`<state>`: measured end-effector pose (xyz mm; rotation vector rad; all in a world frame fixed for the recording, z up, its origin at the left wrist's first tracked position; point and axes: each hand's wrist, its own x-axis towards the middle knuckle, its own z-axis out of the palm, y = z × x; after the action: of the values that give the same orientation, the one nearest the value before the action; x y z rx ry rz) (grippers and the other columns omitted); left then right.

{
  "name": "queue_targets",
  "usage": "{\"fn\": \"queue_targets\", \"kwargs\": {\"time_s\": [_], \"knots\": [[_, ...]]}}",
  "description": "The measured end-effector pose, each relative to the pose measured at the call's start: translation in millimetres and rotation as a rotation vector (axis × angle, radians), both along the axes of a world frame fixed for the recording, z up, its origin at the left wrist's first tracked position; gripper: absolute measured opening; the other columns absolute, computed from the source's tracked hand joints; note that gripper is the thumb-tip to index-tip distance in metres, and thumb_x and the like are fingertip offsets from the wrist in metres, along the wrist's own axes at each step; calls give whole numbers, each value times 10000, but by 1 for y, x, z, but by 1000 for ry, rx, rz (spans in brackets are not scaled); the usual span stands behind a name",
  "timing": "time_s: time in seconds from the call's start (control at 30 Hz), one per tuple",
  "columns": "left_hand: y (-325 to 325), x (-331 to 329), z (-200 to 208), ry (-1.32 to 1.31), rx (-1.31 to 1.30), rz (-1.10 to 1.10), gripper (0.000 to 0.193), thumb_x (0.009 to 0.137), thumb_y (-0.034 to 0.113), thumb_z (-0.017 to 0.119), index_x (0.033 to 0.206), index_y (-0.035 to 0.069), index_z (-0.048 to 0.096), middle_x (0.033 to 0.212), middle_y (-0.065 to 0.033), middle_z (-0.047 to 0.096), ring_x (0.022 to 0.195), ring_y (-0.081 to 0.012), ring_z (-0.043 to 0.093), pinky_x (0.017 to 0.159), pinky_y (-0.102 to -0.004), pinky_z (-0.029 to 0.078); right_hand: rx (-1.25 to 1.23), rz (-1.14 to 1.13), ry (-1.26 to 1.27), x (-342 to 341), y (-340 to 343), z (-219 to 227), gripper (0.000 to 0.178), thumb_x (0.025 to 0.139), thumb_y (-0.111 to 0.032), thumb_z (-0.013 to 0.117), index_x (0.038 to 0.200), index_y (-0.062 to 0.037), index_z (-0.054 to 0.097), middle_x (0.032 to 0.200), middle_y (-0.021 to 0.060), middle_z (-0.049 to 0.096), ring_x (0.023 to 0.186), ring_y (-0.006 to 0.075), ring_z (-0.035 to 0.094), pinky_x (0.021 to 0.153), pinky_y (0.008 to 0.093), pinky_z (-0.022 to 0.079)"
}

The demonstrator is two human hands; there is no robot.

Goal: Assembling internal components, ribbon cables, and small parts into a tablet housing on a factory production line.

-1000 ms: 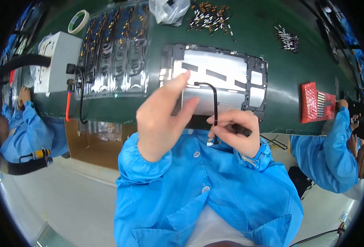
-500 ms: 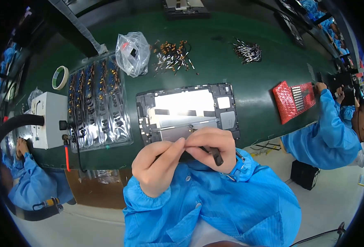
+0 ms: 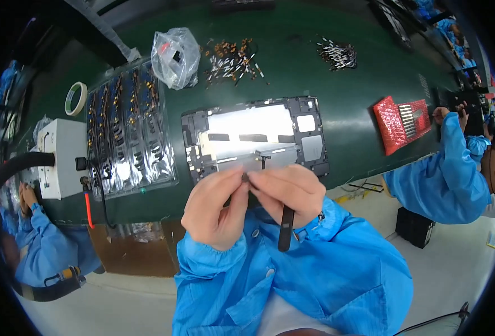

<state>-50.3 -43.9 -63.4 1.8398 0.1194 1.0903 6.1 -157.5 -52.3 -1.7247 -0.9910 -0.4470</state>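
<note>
My left hand (image 3: 216, 207) and my right hand (image 3: 289, 193) meet at the fingertips over the near edge of a flat tablet-like device (image 3: 313, 126). The left thumb and finger pinch a small dark piece (image 3: 244, 177), which the right fingertips also touch. Its exact kind is too small to make out. A slim black tool (image 3: 285, 232) is also gripped in my right hand, its flat end sticking out below the palm. Beyond the right fingers, a small dark T-shaped end shows over the device; whether it belongs to the tool, I cannot tell. The device lies flat, with a bright silver panel and black frame.
To the left are a clear tray (image 3: 172, 176) of small cable parts, a white box (image 3: 62, 159) with a black hose, and a tape roll (image 3: 76, 99). Further back lie a plastic bag (image 3: 176, 61) and two piles of small parts. Red bubble wrap (image 3: 390, 131) lies right, near a co-worker.
My hands have tilted and opened out slightly, so the small dark piece now shows between the fingertips. The black tool has swung, its flat end now pointing down toward me. The view has shifted a little.
</note>
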Motion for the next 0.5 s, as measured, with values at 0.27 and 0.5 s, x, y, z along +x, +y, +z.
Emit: {"fn": "queue_targets", "kwargs": {"time_s": [0.27,0.5], "knots": [[-4,6,4,1,-21,-40,184,636,-62,697,807,-26,638,808,-141,658,730,-239,654,658,-289,520,-53,29,93,2,-7,2,288,655,41,675,940,26,632,778,148,648,640,254,648,513,280,492],[-3,10,2,-9,-16,-22,189,643,-63,691,821,-26,638,808,-142,660,717,-240,655,652,-287,519,-28,35,119,2,-5,-1,273,667,50,675,934,14,629,759,143,653,633,249,656,518,273,503]]}}
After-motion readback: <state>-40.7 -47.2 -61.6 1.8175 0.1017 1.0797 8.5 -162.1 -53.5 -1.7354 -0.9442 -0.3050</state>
